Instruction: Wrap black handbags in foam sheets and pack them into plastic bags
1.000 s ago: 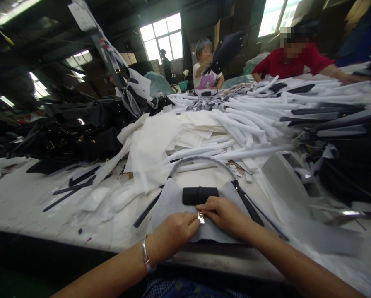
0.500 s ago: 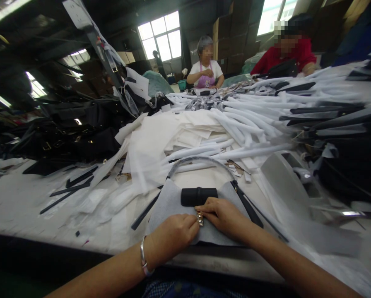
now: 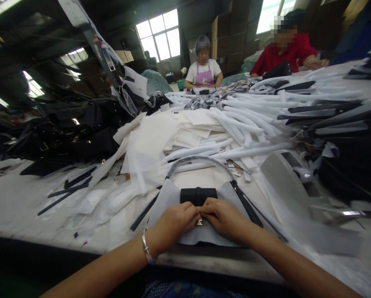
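A handbag wrapped in grey fabric (image 3: 169, 198) lies at the table's near edge, with a black flap (image 3: 198, 194) showing and a wrapped curved handle (image 3: 198, 159) arching behind it. My left hand (image 3: 173, 223) and my right hand (image 3: 224, 217) meet over the bag's front, fingers pinched together on a small metal clasp (image 3: 199, 220). A silver bangle (image 3: 146, 248) circles my left wrist. Most of the clasp is hidden by my fingertips.
A heap of white wrapped straps and paper sheets (image 3: 204, 128) fills the table's middle. Black bags (image 3: 70, 132) pile up at the left, dark bags at the right (image 3: 353, 165). Loose black straps (image 3: 70, 186) lie left. Two people work across the table (image 3: 203, 68) (image 3: 286, 47).
Both hands have drawn closer together and slid up toward the black flap, covering more of the clasp. The people across the table have shifted.
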A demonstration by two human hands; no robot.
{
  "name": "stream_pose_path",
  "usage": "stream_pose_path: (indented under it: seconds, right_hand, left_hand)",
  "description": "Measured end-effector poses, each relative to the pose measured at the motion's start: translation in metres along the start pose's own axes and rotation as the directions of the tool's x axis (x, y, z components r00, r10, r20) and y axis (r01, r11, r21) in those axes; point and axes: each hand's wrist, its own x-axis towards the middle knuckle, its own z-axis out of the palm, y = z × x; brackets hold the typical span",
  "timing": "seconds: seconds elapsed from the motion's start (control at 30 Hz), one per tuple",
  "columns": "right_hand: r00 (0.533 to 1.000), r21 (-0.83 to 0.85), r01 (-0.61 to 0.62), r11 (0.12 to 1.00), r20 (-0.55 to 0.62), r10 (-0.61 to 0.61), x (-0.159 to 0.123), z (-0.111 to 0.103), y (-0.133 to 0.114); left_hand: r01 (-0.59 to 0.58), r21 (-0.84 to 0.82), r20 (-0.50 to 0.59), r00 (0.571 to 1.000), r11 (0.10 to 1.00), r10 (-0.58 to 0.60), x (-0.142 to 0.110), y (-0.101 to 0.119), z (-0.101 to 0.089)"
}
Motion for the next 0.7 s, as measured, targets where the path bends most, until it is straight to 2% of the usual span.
stream_pose_path:
  seconds: [0.1,0.17,0.33,0.5,0.7]
  right_hand:
    - [1.000,0.002,0.004,1.000,0.004,-0.004,-0.001,-0.001,-0.002]
    - [1.000,0.003,0.005,1.000,0.008,-0.005,-0.001,-0.001,-0.003]
    - [1.000,0.032,0.006,0.999,0.015,-0.006,0.000,-0.005,-0.006]
    - [0.997,0.035,-0.061,0.998,0.039,0.059,0.000,-0.009,-0.015]
    - [0.997,0.027,-0.069,0.997,0.015,0.069,-0.002,-0.006,-0.013]
  left_hand:
    - [0.139,-0.181,-0.017,0.989,0.974,-0.144,0.006,-0.003,-0.003]
    - [0.216,-0.316,0.002,0.974,0.924,-0.228,0.010,-0.005,-0.005]
    - [0.345,-0.621,0.131,0.931,0.704,-0.342,0.017,-0.009,-0.005]
    - [0.363,-0.791,0.182,0.908,0.492,-0.378,0.019,-0.019,0.006]
    - [0.337,-0.872,0.185,0.898,0.354,-0.399,0.018,-0.023,0.009]
